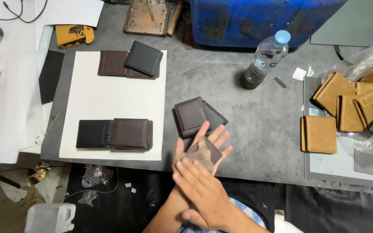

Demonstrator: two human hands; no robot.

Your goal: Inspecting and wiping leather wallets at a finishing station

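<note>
A clear plastic water bottle [266, 58] with a blue cap and label stood upright on the grey worktop [255, 108]; a crinkled clear plastic bag [368, 60] lay at the right edge.

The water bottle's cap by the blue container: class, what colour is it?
Light blue: the cap tops a clear plastic bottle, seen best in the head view.
</note>
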